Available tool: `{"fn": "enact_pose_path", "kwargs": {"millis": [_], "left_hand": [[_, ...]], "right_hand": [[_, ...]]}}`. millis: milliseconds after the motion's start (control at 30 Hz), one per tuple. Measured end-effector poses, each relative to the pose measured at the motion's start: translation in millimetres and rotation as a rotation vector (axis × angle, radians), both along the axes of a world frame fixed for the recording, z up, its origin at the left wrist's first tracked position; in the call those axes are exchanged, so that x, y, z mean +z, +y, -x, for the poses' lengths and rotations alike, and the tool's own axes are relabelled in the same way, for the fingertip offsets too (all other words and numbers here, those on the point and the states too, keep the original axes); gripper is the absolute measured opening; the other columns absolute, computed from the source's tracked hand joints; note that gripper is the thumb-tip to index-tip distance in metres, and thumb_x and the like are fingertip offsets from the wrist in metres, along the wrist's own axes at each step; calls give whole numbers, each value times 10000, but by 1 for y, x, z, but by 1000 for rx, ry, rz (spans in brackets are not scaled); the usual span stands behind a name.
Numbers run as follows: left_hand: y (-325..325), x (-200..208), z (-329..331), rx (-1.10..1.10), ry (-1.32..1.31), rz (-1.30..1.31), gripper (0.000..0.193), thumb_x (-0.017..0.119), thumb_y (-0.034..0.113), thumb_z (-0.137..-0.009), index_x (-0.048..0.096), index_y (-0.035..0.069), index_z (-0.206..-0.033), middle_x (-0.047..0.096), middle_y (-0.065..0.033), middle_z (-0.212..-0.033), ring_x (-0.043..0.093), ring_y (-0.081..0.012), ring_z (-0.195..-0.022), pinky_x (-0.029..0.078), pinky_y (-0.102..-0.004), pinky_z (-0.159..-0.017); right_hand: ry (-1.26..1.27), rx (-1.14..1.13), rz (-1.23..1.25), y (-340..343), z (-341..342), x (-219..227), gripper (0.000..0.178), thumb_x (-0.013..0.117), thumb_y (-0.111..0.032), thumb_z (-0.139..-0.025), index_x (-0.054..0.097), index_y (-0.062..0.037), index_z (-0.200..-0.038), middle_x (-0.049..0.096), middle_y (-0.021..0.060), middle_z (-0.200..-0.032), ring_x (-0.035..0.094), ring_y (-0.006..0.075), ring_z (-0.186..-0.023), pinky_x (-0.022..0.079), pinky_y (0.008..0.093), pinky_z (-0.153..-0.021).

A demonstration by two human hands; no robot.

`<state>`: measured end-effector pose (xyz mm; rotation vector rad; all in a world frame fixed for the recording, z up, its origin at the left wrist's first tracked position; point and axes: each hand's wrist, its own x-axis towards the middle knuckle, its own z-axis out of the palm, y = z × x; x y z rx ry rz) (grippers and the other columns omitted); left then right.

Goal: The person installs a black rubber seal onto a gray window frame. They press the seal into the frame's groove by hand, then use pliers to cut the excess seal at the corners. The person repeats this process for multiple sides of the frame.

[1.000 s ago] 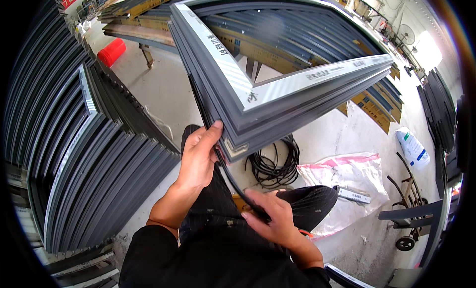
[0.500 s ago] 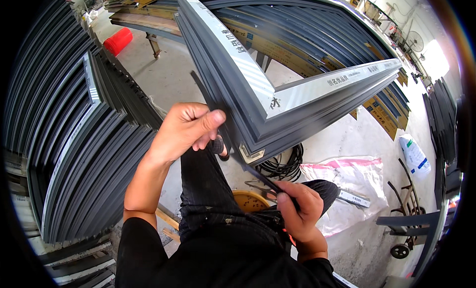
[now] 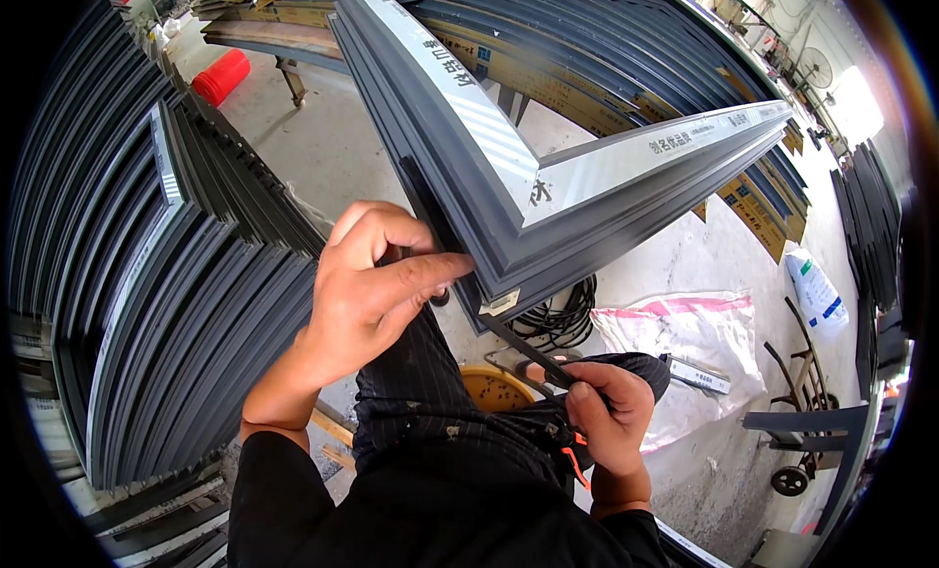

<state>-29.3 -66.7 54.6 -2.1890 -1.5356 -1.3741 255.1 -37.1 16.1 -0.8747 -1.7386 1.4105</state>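
A dark grey metal frame, with white printed film on its top faces, points one corner toward me. Along its left side runs a thin black flexible strip, which passes below the corner toward my right side. My left hand is closed, thumb and fingers pinching the strip against the frame's side near the corner. Lower right, my right hand is closed round the strip's other stretch, pulled fairly straight. A pale bracket-like piece shows at the frame's corner. My left fingertips are partly hidden.
Stacked dark frames crowd the left. Below the frame lie a black cable coil and a yellow tub with small bits inside. A white sack, a hand truck and a red bucket stand or lie around.
My left hand has moved right and slightly down, from beside the frame onto its side near the corner. My right hand has shifted slightly right with the strip.
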Motion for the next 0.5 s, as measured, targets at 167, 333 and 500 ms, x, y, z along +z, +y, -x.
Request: {"fn": "enact_pose_path", "kwargs": {"millis": [167,333,500], "left_hand": [[2,3,5,-73,46,-17,273,766,66,-630,748,90,-902,670,-20,-1012,605,-242,-1010,473,-348,-797],[-1,-3,5,-62,192,-112,237,780,61,-669,739,71,-902,684,-64,-1028,608,-279,-997,491,-388,-840],[1,-14,4,-115,182,-168,255,796,41,-684,725,37,-929,695,-78,-1021,633,-273,-975,534,-362,-803]], "right_hand": [[83,158,119,8,-7,2,143,623,20,-873,663,93,-989,571,38,-622,506,111,-544,399,265,-582],[154,158,281,12,-14,2,154,613,-7,-902,652,112,-993,566,52,-628,501,111,-568,400,262,-594],[74,200,283,17,-14,-7,162,613,-30,-918,658,100,-1002,564,27,-621,497,107,-584,398,248,-624]]}}
